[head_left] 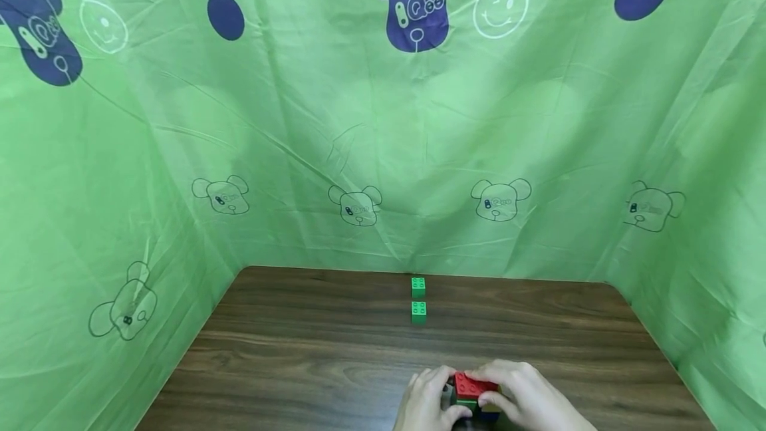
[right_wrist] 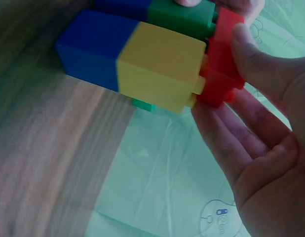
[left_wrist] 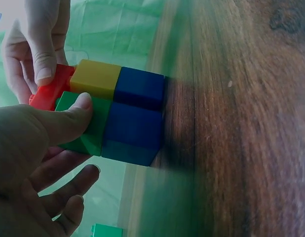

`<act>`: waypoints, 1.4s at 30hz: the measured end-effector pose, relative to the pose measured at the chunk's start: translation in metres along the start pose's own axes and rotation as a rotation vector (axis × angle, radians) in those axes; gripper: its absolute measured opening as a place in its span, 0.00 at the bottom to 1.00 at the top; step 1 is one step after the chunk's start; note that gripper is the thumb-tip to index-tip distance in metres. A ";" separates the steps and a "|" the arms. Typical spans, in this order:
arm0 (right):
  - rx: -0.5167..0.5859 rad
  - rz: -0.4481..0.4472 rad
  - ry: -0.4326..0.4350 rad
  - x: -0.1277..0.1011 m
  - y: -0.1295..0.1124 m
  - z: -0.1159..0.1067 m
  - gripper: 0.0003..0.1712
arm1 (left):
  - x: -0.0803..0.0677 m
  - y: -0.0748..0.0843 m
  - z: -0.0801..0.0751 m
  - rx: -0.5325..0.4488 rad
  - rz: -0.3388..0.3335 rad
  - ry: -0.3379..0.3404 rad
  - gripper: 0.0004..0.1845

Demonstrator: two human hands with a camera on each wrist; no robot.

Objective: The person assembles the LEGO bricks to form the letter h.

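Both your hands are closed around the small stack of plastic building bricks at the near edge of the dark wood-grain table: your left hand has its thumb pressed on the green brick with the other fingers loosely curled beneath, and your right hand pinches the red studded brick between thumb and fingers, seating it on top. That red brick sits on the green brick and the yellow brick, which in turn sit on two blue bricks resting on the table. Judging by the look, these are hard, hollow, light plastic pieces: stiff, smooth-sided and a little slippery, unlikely to break, but the stack can pop apart at the stud joints if you twist or press off-centre. Take hold across the flat side faces, low on the stack, and push straight down over the studs. Farther out, toward the far edge of the table and in line with the stack, two small green studded bricks lie one behind the other, slightly apart. A green cloth printed with dark blue bears and dots hangs behind and to both sides.
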State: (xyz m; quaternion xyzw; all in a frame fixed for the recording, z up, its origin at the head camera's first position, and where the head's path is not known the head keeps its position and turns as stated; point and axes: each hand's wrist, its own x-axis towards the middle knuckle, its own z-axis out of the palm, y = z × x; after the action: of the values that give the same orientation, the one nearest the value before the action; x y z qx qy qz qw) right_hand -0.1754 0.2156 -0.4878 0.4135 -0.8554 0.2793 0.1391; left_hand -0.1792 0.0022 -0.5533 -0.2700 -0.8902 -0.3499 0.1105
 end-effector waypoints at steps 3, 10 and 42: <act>-0.018 -0.025 0.014 -0.001 0.001 0.001 0.18 | 0.000 0.000 0.000 -0.010 -0.006 -0.014 0.24; -0.017 -0.031 0.054 -0.001 0.000 0.002 0.17 | -0.001 -0.002 0.003 0.015 0.040 0.037 0.24; -0.043 -0.003 0.073 -0.002 -0.001 0.007 0.19 | -0.001 -0.005 -0.001 0.013 0.072 0.029 0.23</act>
State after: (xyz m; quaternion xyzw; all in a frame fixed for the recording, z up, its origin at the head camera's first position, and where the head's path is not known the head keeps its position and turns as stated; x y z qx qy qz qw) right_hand -0.1736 0.2125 -0.4945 0.4012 -0.8550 0.2753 0.1793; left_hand -0.1814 -0.0022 -0.5559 -0.2962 -0.8804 -0.3437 0.1379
